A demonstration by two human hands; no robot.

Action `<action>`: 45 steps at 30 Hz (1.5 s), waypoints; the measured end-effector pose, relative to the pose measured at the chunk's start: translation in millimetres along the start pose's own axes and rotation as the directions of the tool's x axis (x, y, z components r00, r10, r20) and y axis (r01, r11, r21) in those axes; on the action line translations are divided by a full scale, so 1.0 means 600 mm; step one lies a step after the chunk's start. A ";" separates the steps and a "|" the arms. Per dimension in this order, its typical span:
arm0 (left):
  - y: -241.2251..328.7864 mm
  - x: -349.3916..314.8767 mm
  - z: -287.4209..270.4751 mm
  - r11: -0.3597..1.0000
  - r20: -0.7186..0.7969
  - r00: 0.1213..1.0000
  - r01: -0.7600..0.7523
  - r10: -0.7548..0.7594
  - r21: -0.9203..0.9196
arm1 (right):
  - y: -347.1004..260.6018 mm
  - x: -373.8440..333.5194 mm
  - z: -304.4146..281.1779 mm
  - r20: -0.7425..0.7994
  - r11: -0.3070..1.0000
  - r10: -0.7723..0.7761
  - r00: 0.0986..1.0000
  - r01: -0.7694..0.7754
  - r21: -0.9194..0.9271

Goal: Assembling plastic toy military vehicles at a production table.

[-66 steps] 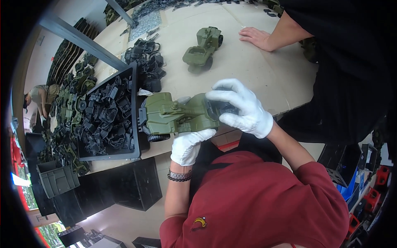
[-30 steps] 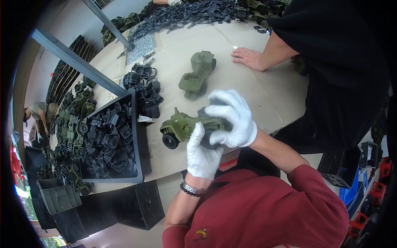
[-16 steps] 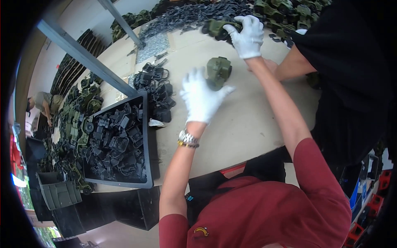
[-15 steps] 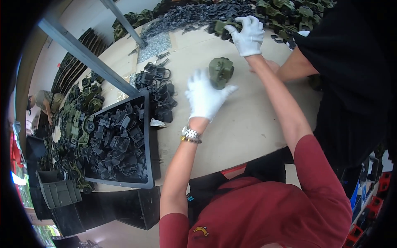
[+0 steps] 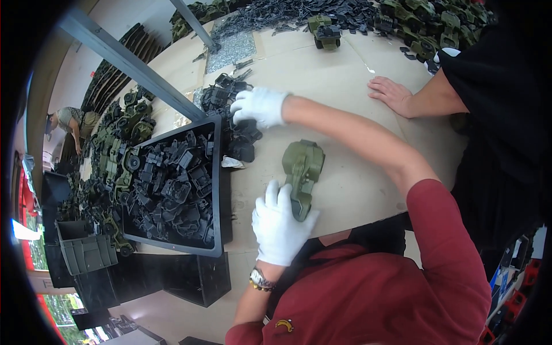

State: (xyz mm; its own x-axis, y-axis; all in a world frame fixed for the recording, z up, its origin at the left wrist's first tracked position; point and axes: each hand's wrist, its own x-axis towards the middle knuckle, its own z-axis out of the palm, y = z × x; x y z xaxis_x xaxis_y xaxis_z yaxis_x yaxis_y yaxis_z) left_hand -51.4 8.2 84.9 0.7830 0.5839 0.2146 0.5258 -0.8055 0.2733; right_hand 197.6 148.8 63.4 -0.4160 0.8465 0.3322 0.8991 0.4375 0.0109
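Note:
My left hand (image 5: 280, 225), in a white glove, grips the near end of an olive-green toy vehicle body (image 5: 303, 169) that lies on the brown cardboard tabletop (image 5: 345, 75). My right hand (image 5: 260, 106), also gloved, reaches across to the left. Its fingers curl down onto a heap of loose black plastic parts (image 5: 230, 109) just beyond the tray. What the fingers enclose is partly hidden.
A black tray (image 5: 217, 190) full of black parts sits left of the green body. Another person's bare hand (image 5: 394, 93) rests on the table at right. A finished green vehicle (image 5: 325, 31) and many more (image 5: 437, 26) lie at the far edge. A grey metal bar (image 5: 132, 63) crosses the left.
My right hand has come back from the far pile of vehicles to the black parts heap. My left hand has pulled the green body nearer and holds its end.

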 end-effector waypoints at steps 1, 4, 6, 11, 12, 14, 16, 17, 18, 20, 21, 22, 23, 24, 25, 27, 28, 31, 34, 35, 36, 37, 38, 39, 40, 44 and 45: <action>0.000 -0.013 -0.008 1.000 -0.002 1.000 0.006 -0.006 -0.026 | -0.004 0.008 0.014 -0.013 0.998 0.039 0.999 -0.038 0.046; -0.031 -0.021 -0.011 0.990 -0.068 0.998 -0.008 -0.002 -0.143 | -0.004 0.008 0.009 -0.052 0.976 0.197 0.979 -0.190 0.111; -0.054 -0.003 -0.014 0.965 -0.061 0.996 0.051 -0.069 -0.256 | 0.000 -0.028 -0.014 -0.226 0.959 0.227 0.947 -0.177 0.222; -0.093 0.073 0.005 0.929 0.463 0.880 0.255 -0.108 -0.267 | -0.046 -0.198 -0.127 0.159 0.717 0.577 0.801 -0.590 0.371; -0.096 0.080 0.010 0.919 0.526 0.844 0.284 -0.104 -0.275 | -0.049 -0.234 -0.131 0.273 0.633 0.563 0.780 -0.619 0.466; -0.097 0.081 0.012 0.921 0.580 0.813 0.256 -0.041 -0.294 | -0.054 -0.293 -0.110 0.324 0.662 0.521 0.790 -0.613 0.432; -0.082 0.076 0.009 0.923 0.639 0.769 0.246 -0.001 -0.295 | -0.064 -0.329 -0.084 0.404 0.702 0.544 0.735 -0.663 0.262; -0.082 0.064 0.017 0.870 0.596 0.803 0.298 -0.006 -0.392 | -0.075 -0.343 -0.077 0.403 0.695 0.553 0.729 -0.670 0.261; -0.083 0.052 0.023 0.803 0.547 0.837 0.343 -0.026 -0.487 | -0.096 -0.348 -0.075 0.209 0.695 0.661 0.721 -0.693 0.192; -0.077 0.025 0.040 0.569 0.415 0.907 0.380 -0.074 -0.730 | -0.139 -0.345 -0.083 -0.014 0.628 0.776 0.631 -0.770 0.112; -0.076 0.013 0.042 0.282 0.291 0.941 0.331 -0.174 -0.901 | -0.171 -0.338 -0.089 -0.014 0.632 0.772 0.635 -0.766 0.119; -0.081 0.008 0.039 0.159 0.354 0.917 0.383 -0.184 -0.910 | -0.207 -0.334 -0.094 0.010 0.608 0.793 0.609 -0.792 0.044; -0.088 -0.005 0.053 -0.057 0.279 0.944 0.274 -0.176 -0.960 | -0.235 -0.325 -0.096 0.030 0.586 0.810 0.585 -0.810 -0.027; -0.086 -0.008 0.062 -0.200 0.280 0.937 0.239 -0.207 -0.950 | -0.250 -0.317 -0.098 0.182 0.543 0.832 0.524 -0.836 -0.077; -0.084 -0.012 0.069 -0.339 0.284 0.929 0.195 -0.237 -0.921 | -0.256 -0.318 -0.092 0.179 0.543 0.832 0.524 -0.837 -0.072; -0.079 -0.018 0.076 -0.517 0.276 0.942 0.143 -0.191 -0.844 | -0.261 -0.328 -0.069 0.113 0.517 0.852 0.511 -0.856 -0.028; -0.077 -0.021 0.076 -0.587 0.311 0.938 0.167 -0.152 -0.792 | -0.261 -0.339 -0.062 0.115 0.517 0.852 0.512 -0.855 -0.027; -0.072 -0.016 0.091 -0.649 0.323 0.938 0.167 -0.129 -0.742 | -0.272 -0.350 -0.078 -0.196 0.637 0.770 0.607 -0.732 0.241; -0.077 -0.022 0.102 -0.746 0.182 0.980 0.183 0.084 -0.640 | -0.353 -0.306 -0.183 -0.216 0.559 0.755 0.619 -0.435 0.706; -0.063 -0.023 0.099 -0.748 0.182 0.980 0.182 0.083 -0.638 | -0.369 -0.302 -0.196 -0.267 0.614 0.706 0.656 -0.378 0.693; -0.049 -0.022 0.093 -0.737 0.184 0.983 0.144 0.027 -0.660 | -0.377 -0.301 -0.198 -0.339 0.699 0.633 0.696 -0.325 0.637; -0.040 -0.021 0.086 -0.724 0.184 0.983 0.105 -0.031 -0.682 | -0.389 -0.290 -0.217 -0.348 0.766 0.574 0.741 -0.337 0.547; -0.038 -0.020 0.081 -0.724 0.183 0.983 0.102 -0.033 -0.682 | -0.391 -0.284 -0.212 -0.419 0.833 0.495 0.761 -0.279 0.478; -0.036 -0.018 0.077 -0.688 0.176 0.982 0.085 -0.063 -0.721 | -0.394 -0.279 -0.205 -0.482 0.889 0.412 0.773 -0.223 0.401; -0.033 -0.017 0.072 -0.648 0.167 0.982 0.068 -0.093 -0.758 | -0.398 -0.277 -0.200 -0.498 0.908 0.385 0.777 -0.221 0.357; -0.009 -0.025 0.026 -0.467 0.101 0.972 -0.010 -0.212 -0.884 | -0.402 -0.278 -0.177 -0.496 0.910 0.389 0.776 -0.240 0.338; -0.004 -0.027 0.017 -0.339 0.056 0.966 -0.033 -0.251 -0.940 | -0.399 -0.280 -0.174 -0.500 0.907 0.390 0.773 -0.231 0.352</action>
State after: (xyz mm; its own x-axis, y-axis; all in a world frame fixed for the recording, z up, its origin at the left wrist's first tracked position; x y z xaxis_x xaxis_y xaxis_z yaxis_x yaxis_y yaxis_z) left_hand -62.3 -0.3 71.2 0.6436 0.7605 0.0862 -0.5168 0.3487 0.7819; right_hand 66.5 -129.8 103.7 0.0973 0.6738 0.7325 0.8639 0.3082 -0.3984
